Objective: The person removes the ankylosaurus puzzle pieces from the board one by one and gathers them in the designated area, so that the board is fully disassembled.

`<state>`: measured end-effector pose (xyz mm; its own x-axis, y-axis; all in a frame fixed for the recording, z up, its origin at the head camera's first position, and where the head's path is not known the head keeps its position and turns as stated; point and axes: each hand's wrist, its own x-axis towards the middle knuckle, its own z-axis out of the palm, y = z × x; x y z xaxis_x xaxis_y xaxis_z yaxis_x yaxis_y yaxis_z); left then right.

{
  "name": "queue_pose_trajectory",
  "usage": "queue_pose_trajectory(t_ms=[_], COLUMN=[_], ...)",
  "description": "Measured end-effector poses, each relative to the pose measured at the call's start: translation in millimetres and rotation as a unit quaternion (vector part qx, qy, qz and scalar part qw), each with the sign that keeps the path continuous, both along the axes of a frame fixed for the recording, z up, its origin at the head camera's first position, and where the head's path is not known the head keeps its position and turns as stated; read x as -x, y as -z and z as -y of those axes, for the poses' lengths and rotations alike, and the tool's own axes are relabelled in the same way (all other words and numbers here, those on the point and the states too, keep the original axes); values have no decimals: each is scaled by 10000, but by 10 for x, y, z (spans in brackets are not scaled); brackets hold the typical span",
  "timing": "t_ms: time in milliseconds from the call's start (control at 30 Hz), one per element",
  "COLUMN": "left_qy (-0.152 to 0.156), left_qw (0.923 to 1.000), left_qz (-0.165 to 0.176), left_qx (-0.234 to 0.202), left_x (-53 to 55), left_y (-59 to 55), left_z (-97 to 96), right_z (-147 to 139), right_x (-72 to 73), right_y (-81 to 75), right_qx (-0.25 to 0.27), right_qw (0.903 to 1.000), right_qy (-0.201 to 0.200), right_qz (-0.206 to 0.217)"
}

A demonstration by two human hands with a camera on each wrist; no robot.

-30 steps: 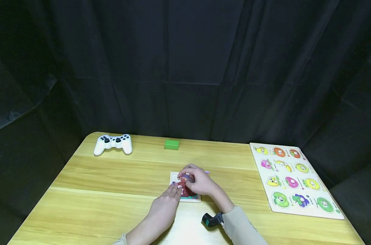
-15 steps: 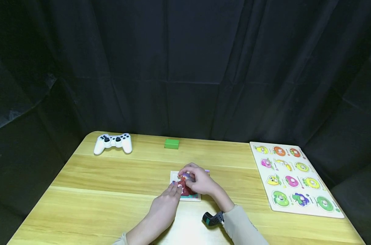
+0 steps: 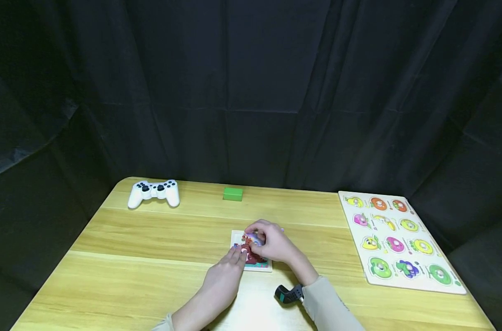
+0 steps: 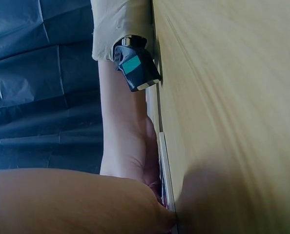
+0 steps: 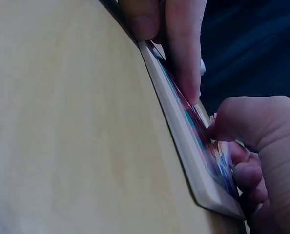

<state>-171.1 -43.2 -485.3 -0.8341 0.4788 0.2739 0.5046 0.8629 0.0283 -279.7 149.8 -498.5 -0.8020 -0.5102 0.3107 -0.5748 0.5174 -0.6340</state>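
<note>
A small picture puzzle board [image 3: 256, 270] with a pale frame lies mid-table; its picture has a dark red figure [image 3: 255, 257]. My left hand [image 3: 222, 284] comes in from the lower left, its extended fingers resting on the board's left part. From the right, my right hand [image 3: 272, 242] bends over the upper part. Its thumb and fingers pinch a purple-and-blue puzzle piece [image 3: 252, 238], partly covered by the hand. In the right wrist view, the thumb [image 5: 238, 122] touches the picture surface beside the light board edge [image 5: 184, 146]. The left wrist view hides most of the board.
A white game controller [image 3: 153, 193] lies at the back left, with a green block [image 3: 233, 194] to its right. Along the right side is a large fruit puzzle board [image 3: 400, 287]. A black wrist device [image 3: 289, 294] hangs at my right cuff. Dark curtain [image 3: 251, 92] stands behind the table.
The fingers of my right hand have shifted slightly, and more of the purple-and-blue piece shows between them. My left hand stays in place on the board.
</note>
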Motion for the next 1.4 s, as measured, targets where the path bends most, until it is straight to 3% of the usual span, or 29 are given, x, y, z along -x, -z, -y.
queue_pose_trajectory(t_ms=[467, 1067, 1200, 1400], left_qy=[48, -5, 38, 145], left_qw=[9995, 9995, 9983, 9917], left_qz=[291, 313, 521, 818], left_qx=[-90, -105, -267, -981], left_x=[5, 6, 28, 60], left_y=[-24, -46, -51, -20], left_z=[10, 19, 32, 96], right_z=[48, 45, 30, 5], right_x=[-11, -13, -9, 4], right_y=[3, 55, 44, 56], right_qx=[-94, 1078, 852, 315], right_qw=[9987, 9933, 9959, 9988], right_qy=[410, 392, 307, 327], right_qz=[-297, 126, -43, -204])
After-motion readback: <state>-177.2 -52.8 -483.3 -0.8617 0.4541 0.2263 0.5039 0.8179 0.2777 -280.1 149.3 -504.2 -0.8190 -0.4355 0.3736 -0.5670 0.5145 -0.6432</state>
